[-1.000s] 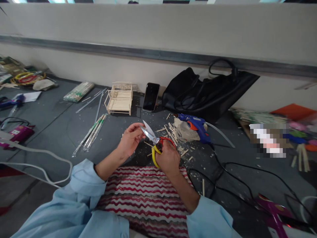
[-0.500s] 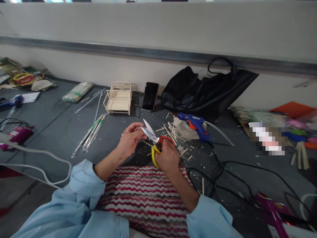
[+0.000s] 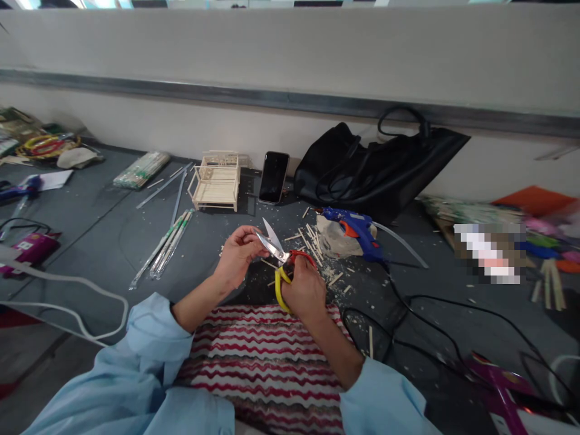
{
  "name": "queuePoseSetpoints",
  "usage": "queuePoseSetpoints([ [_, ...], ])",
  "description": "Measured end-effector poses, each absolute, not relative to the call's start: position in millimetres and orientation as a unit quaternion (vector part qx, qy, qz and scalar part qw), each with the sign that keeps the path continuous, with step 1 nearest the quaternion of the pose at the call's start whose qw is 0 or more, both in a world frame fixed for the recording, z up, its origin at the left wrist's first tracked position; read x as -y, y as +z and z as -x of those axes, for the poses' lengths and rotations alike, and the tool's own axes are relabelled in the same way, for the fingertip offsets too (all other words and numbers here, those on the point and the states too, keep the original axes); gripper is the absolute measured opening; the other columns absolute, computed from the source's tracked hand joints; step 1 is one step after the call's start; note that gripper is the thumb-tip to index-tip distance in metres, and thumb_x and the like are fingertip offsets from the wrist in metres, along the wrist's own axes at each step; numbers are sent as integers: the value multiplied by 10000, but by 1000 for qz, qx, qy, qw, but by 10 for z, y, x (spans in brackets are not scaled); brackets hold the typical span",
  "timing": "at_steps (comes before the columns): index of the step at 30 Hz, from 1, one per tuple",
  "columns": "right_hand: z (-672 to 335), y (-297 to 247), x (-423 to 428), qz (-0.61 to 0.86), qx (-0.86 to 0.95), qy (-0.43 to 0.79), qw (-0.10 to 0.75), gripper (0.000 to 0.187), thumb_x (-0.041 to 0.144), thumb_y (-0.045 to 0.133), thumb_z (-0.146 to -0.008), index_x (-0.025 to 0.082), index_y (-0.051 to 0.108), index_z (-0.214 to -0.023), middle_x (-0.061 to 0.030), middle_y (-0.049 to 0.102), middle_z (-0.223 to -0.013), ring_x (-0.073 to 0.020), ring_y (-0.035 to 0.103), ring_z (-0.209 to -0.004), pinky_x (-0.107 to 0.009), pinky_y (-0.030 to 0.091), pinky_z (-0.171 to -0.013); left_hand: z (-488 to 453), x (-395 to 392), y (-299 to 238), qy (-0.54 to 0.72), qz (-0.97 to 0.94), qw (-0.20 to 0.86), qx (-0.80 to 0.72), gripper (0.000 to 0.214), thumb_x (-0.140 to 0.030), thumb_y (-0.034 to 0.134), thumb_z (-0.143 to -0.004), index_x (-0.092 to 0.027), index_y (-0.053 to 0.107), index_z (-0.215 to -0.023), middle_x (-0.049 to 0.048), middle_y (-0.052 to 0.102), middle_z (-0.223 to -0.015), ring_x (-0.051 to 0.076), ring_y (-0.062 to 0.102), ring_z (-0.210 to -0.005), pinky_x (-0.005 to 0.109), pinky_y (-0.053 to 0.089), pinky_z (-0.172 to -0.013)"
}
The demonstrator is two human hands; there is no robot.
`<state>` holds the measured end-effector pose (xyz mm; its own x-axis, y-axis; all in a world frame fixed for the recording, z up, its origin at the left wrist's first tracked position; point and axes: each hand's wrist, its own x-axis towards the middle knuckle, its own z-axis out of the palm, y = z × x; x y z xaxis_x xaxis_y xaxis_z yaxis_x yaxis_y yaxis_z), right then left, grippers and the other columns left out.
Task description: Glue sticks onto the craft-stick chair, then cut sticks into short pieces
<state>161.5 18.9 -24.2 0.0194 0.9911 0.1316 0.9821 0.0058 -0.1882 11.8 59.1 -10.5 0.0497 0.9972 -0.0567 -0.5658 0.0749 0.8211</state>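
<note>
Scissors [image 3: 277, 254] — shiny bare metal blades, glossy yellow and red plastic handles; the small bed frame [image 3: 216, 181] is pale raw wood, the bag [image 3: 376, 166] matt black.

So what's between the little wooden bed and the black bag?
A black phone stands propped against the wall between the wooden bed and the black bag, in the head view.

I read these colours. Scissors [image 3: 283, 266]: one yellow handle, one red, silver blades. Glue gun [image 3: 356, 232]: blue body, orange trigger. Cloth [image 3: 263, 362]: wavy stripes, red and white. Sleeves [image 3: 149, 368]: pale blue. Desk [image 3: 104, 235]: dark grey. Bag [image 3: 376, 166]: black. Phone [image 3: 273, 176]: black. Stick model [image 3: 216, 181]: pale wood. Cable [image 3: 67, 296]: white.
</note>
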Motion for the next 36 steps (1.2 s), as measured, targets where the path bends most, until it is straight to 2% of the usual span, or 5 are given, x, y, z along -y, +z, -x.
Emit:
queuePoseSetpoints([
  [8, -1584, -195, -169, 718, 688, 55, 88, 298, 338, 557, -791, 146, 571, -1018, -90, 686, -796, -209, 638, -773, -274, 370, -640, -112, -587, -86, 616, -326, 631, -343, 270, -110, 712, -588, -172, 551, -796, -53, 606, -610, 86, 588, -554, 236, 518, -597],
  [17, -1594, -266, -161, 717, 687, 69, 95, 196, 291, 529, -813, 148, 589, -932, -89, 698, -789, -190, 642, -694, -265, 355, -605, -100, -589, -73, 614, -338, 624, -346, 257, -152, 741, -618, -174, 564, -803, -43, 624, -624, 95, 609, -576, 237, 517, -610],
  [26, -1723, -339, -260, 713, 651, 114, 233, 153, 208, 520, -754, 179, 578, -892, -31, 660, -737, -144, 594, -641, -232, 342, -584, -75, -634, -66, 609, -324, 646, -326, 270, -211, 738, -662, -169, 571, -870, 2, 686, -710, 103, 636, -620, 230, 513, -619],
  [31, -1692, -328, -223, 699, 684, 76, 197, 155, 224, 539, -734, 187, 574, -880, -14, 630, -688, -149, 573, -626, -248, 305, -572, -68, -638, -53, 608, -318, 654, -319, 255, -212, 730, -661, -179, 571, -858, -18, 660, -684, 93, 617, -590, 217, 497, -585],
  [36, -1651, -299, -190, 693, 703, 10, 160, 204, 279, 556, -737, 180, 560, -915, -40, 640, -746, -172, 573, -678, -263, 303, -596, -75, -616, -49, 607, -333, 642, -328, 216, -215, 704, -674, -190, 587, -854, -40, 600, -614, 78, 566, -525, 209, 473, -549],
])
